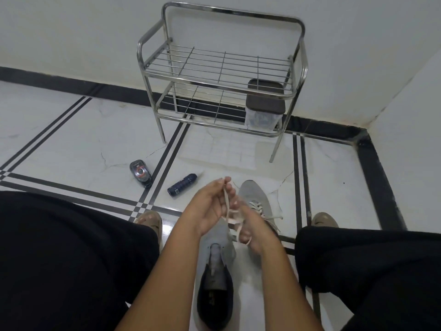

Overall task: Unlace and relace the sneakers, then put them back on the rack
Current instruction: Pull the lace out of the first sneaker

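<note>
Head view: lace [228,201] between hands.

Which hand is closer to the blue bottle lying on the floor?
Left. The left hand is raised just right of the blue bottle, holding the white lace. The right hand is farther right and lower, past the left hand, also gripping the lace.

Corner of a white-walled room with a marble floor.

The glossy white floor [71,130] carries thin black inlaid lines and a wide black border along the walls [71,32]. Light is soft and even, and the floor shows faint cracks and a pale reflection.
</note>
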Demonstrator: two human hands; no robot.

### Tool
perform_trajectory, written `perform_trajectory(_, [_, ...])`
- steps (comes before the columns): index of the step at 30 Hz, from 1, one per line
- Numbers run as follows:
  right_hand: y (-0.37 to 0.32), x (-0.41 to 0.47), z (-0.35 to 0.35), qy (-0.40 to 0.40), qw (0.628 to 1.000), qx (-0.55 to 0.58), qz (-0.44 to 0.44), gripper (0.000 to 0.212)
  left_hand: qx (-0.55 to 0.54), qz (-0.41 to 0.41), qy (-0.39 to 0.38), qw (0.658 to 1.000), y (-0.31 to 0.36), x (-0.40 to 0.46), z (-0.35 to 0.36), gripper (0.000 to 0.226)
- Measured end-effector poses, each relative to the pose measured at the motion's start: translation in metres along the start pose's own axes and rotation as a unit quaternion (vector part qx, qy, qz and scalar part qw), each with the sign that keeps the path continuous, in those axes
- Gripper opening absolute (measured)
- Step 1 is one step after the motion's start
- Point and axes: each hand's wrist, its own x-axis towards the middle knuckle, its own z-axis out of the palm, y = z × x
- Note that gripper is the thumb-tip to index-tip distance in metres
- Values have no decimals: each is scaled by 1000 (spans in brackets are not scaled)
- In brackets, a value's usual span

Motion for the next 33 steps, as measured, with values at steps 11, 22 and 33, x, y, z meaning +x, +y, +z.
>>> perform_trajectory(11, [-30, -5, 6, 96, 979, 58, -170, 32, 128, -136, 269, 945, -1, -10, -41, 15])
perform_trajectory(22, [-92, -30, 11, 225, 964, -31, -141, 28, 276, -126, 123, 945, -63, -15, -58, 38])
perform_trajectory(33, [-231, -50, -96, 95, 733, -670, 67, 21, 705, -216, 231, 635, -121, -16, -98, 61])
